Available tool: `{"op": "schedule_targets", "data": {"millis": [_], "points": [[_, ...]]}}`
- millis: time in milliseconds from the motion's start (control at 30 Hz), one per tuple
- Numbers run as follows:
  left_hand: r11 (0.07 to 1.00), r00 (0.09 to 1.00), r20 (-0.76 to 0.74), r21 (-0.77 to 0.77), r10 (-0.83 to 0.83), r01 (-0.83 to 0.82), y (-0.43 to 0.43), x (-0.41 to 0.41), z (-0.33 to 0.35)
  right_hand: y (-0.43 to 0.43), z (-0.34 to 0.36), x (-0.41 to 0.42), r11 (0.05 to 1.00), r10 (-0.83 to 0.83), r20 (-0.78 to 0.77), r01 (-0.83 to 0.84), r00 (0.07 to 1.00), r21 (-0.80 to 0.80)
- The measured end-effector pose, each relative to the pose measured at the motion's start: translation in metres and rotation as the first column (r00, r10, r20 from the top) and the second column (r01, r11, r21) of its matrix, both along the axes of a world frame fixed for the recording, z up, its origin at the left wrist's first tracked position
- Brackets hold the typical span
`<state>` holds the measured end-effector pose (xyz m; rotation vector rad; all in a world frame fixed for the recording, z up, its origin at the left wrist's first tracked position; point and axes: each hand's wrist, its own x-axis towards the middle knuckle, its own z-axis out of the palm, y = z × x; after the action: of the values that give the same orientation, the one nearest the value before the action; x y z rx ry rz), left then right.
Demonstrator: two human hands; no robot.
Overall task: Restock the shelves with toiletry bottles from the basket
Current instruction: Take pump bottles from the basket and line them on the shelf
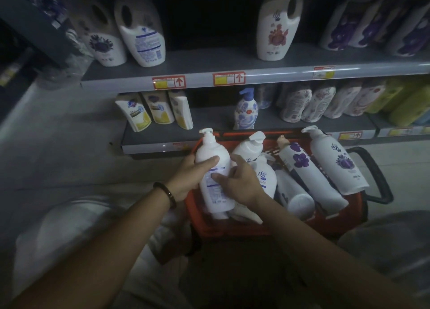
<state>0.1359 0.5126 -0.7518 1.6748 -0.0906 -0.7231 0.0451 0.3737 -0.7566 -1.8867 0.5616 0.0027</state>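
A red basket (235, 228) stands on the floor in front of the lower shelf (209, 122), holding several white pump bottles. Both hands hold one white pump bottle (213, 155) upright over the basket's left side. My left hand (188, 176) grips its left flank with the thumb across the front. My right hand (239, 183) holds its right side, fingers over the blue printed label. Other bottles lie in the basket, among them one with a purple flower (309, 176) and another at the right (337, 162).
The upper shelf (209, 62) carries large handled jugs (142, 36) with a wide gap in its middle. The lower shelf has yellow refill pouches (153, 111) at left, a blue patterned pump bottle (246, 111) and rows of bottles to the right. The basket's black handle (377, 173) sticks out right.
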Motion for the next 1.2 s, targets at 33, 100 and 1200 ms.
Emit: {"op": "schedule_targets", "data": {"millis": [33,100,1200], "points": [[1.0,1.0,-0.015,-0.029,-0.007,0.006,-0.002,0.0,0.001,-0.001,0.001,0.001,1.0,-0.013,0.009,0.013,1.0,0.014],[0.999,1.0,-0.011,-0.043,-0.019,0.019,-0.005,0.001,0.004,-0.004,0.002,0.002,0.999,-0.036,0.028,0.036,0.999,0.017],[0.981,0.992,0.049,-0.157,0.119,-0.11,-0.067,-0.006,0.057,-0.048,0.048,-0.02,0.986,-0.129,0.307,0.156,0.943,-0.062]]}}
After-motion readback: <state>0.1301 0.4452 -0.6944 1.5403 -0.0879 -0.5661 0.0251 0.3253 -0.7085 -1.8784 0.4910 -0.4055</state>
